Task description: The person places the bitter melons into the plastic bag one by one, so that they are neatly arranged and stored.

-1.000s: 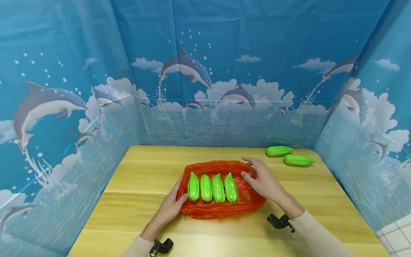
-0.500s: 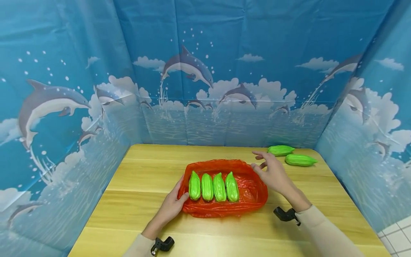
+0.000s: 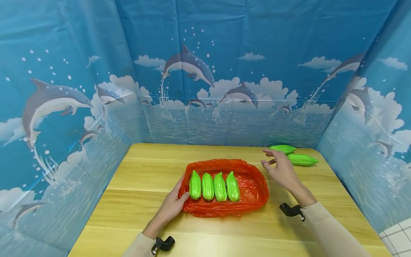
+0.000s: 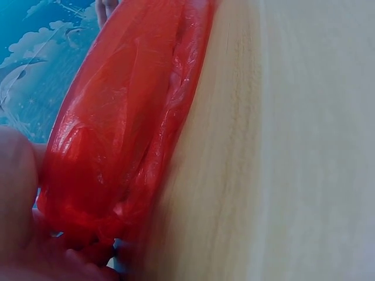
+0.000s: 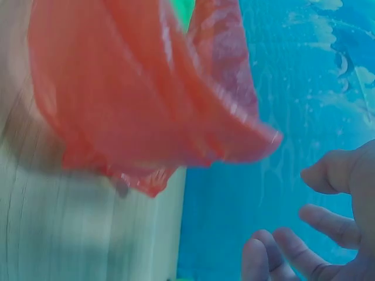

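Note:
A red plastic bag point(image 3: 252, 189), spread wide like a basket, rests on the table. Several bright green ribbed gourds point(image 3: 220, 187) lie side by side inside it, towards its left. At the bag's left end my left hand point(image 3: 173, 205) grips the edge, thumb over the rim; the left wrist view shows the bag's side point(image 4: 117, 117) beside that hand. My right hand point(image 3: 282, 173) is beyond the bag's right end, fingers loosely bent and holding nothing. Just behind it lie two more gourds, a nearer one point(image 3: 303, 160) and a farther one point(image 3: 282, 149), each partly covered.
The wooden table point(image 3: 144, 175) ends at a blue dolphin-print curtain point(image 3: 205, 125) that stands behind it and along both sides. White floor tiles point(image 3: 398, 239) show at the lower right.
My right hand has moved from over the bag's right end, rightwards and back, to the two gourds at the back right. My left hand keeps its grip on the bag.

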Tool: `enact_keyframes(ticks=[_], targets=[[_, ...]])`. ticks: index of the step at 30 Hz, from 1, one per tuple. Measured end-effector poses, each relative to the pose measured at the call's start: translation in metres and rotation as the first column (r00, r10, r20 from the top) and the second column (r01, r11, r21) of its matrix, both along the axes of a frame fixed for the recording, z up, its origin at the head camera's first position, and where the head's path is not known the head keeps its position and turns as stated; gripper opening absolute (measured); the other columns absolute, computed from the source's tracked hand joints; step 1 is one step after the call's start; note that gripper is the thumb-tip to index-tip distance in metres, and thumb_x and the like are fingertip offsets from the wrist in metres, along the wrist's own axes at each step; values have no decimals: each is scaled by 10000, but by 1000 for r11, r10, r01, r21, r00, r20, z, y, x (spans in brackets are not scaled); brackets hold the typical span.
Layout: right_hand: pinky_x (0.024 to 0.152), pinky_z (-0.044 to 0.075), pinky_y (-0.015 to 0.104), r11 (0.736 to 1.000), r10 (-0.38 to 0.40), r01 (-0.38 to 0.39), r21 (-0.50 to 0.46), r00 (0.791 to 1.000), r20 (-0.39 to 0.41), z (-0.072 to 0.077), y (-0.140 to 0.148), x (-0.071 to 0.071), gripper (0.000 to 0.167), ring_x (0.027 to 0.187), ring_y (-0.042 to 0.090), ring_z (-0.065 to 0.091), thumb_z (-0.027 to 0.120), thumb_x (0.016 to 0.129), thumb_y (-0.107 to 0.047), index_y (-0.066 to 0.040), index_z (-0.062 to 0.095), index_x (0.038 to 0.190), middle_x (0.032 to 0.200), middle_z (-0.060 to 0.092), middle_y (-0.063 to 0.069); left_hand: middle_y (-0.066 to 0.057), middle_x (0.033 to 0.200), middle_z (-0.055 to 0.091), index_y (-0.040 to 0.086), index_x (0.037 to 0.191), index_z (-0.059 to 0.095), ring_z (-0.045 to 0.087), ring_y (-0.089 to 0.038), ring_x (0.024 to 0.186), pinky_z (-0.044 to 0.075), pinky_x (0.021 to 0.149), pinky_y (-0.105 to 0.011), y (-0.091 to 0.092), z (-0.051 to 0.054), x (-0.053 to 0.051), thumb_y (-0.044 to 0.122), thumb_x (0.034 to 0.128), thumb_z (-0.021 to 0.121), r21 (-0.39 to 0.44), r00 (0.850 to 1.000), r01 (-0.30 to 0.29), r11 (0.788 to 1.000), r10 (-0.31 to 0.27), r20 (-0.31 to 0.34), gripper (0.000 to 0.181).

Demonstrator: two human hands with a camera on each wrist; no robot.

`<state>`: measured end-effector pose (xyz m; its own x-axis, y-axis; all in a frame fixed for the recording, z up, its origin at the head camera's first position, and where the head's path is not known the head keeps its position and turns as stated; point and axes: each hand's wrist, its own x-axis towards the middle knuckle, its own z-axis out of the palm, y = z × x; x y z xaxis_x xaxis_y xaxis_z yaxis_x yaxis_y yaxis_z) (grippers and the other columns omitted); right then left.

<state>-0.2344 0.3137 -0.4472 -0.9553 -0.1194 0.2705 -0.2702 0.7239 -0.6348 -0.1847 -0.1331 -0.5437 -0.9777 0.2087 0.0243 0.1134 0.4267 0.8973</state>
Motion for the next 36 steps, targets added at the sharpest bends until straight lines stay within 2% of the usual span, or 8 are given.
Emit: enact_keyframes(ticks=[5,13,18,23,31,36], targets=[[946,669,684,1000,-22,22,10,1000,15,-7,12,-6,559,1234,554,745,696,1178,-191,14,569,1683,1580,564,388,-178,1878,422,198,1877,274,411,-464,1739,333,1420,-709,0,0,1,184,1199,596,5,1000,1,1000,-1,-5,750],[946,663,666,995,-96,95,18,993,63,-20,33,-17,629,1282,564,701,654,1196,-255,42,489,1725,1605,516,398,-167,1891,400,183,1877,266,386,-450,1754,311,1433,-699,1,0,0,181,1204,574,1,1000,6,1000,-6,0,741],[954,662,659,992,-125,124,16,989,79,-27,48,-20,650,1312,611,663,625,1203,-243,64,441,1745,1630,459,435,-156,1904,374,181,1879,253,361,-437,1768,291,1444,-685,1,1,0,188,1210,563,2,1000,14,1000,-14,4,738],[960,647,688,988,-156,154,29,985,79,-34,61,-25,655,1308,640,647,612,1204,-237,95,427,1737,1621,426,478,-150,1908,367,193,1882,246,360,-436,1769,290,1445,-683,1,2,0,192,1214,551,1,1000,16,1000,-16,2,734],[958,639,716,977,-211,208,38,970,122,-42,79,-32,681,1339,673,601,589,1211,-258,82,385,1764,1673,326,529,-153,1907,368,184,1882,240,368,-441,1765,297,1444,-680,1,2,0,197,1216,547,-10,1000,18,1000,-18,-6,734],[1028,526,826,967,-256,251,49,957,140,-46,87,-34,704,1425,728,467,564,1211,-293,70,360,1780,1706,261,537,-156,1901,380,186,1882,241,384,-439,1758,310,1439,-679,1,2,0,193,1216,545,-16,1000,16,1000,-16,-9,732]])
